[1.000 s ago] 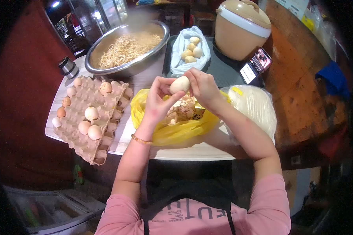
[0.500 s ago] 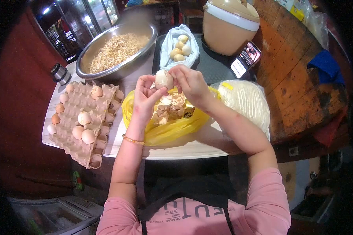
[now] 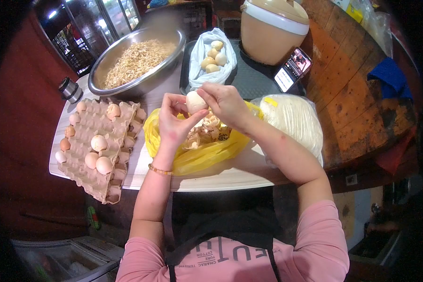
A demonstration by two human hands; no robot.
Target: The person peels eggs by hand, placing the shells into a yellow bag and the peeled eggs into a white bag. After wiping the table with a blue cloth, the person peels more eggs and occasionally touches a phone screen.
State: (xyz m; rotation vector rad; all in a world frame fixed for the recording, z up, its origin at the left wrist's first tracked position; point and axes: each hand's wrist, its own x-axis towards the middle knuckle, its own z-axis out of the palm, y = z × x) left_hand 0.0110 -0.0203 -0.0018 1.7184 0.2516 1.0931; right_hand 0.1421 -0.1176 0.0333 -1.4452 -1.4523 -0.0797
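Observation:
A pale egg point(image 3: 195, 102) is held between my two hands, above a yellow plastic bag point(image 3: 192, 162). My left hand point(image 3: 175, 117) is wrapped round the egg's left and lower side. The bent fingers of my right hand point(image 3: 223, 101) press on its right side; their tips partly hide it. Broken eggshells point(image 3: 204, 134) lie in the open yellow bag below. To the left, an egg carton point(image 3: 87, 127) carries several whole eggs, and one egg point(image 3: 113, 111) in it looks cracked. Behind my hands, a light blue plastic bag point(image 3: 197, 63) contains several peeled-looking eggs point(image 3: 208, 62).
A metal bowl point(image 3: 95, 77) of pale shreds stands at the back left, near a dark cylinder point(image 3: 70, 89). At the back right are a beige lidded container point(image 3: 272, 35) and a phone point(image 3: 293, 69). A wrapped white bundle point(image 3: 293, 124) lies right of the yellow bag.
My left hand has turned slightly, and its fingers cover more of the egg's left side. My right hand has shifted a little down and left over the egg.

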